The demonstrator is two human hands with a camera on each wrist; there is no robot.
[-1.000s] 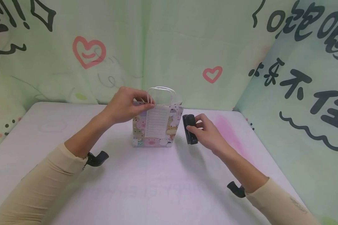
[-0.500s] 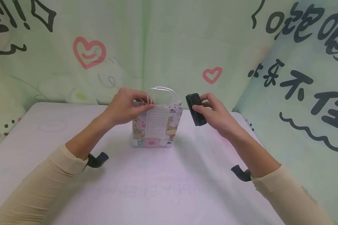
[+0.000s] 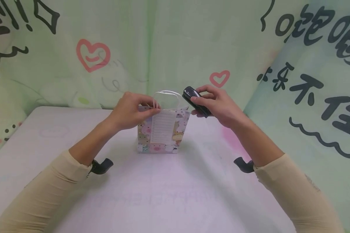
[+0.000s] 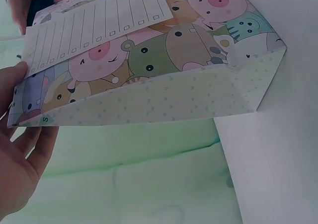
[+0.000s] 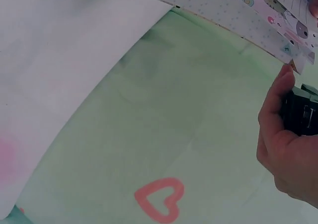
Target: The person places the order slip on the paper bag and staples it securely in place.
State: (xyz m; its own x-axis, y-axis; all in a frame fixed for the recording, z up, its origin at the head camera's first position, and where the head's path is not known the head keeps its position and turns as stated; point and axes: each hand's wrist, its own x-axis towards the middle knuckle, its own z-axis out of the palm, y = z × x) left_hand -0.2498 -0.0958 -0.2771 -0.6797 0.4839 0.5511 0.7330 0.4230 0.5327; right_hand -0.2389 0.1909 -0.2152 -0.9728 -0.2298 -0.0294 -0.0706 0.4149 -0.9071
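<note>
A small paper gift bag (image 3: 144,137) printed with cartoon animals stands upright on the table, its white handles (image 3: 167,92) raised. Against its front lies a lined paper sheet with small checkboxes (image 3: 163,127). My left hand (image 3: 131,110) pinches the sheet and the bag's top edge together at the upper left, thumb in front and fingers behind. In my right hand (image 3: 218,103) is a black stapler (image 3: 196,101), gripped between thumb and fingers and tilted, its front end close to the bag's upper right corner. The right wrist view shows a fingertip right at that corner.
The white table (image 3: 151,194) has a pink patch (image 3: 233,137) on its right side. Behind it hangs a pale green curtain (image 3: 178,48) with hearts, and a printed cloth (image 3: 309,106) with dark lettering runs along the right.
My right hand has raised the stapler from beside the bag, then brought it left toward the bag's upper right corner, tilting it. The left hand and bag have stayed in place.
</note>
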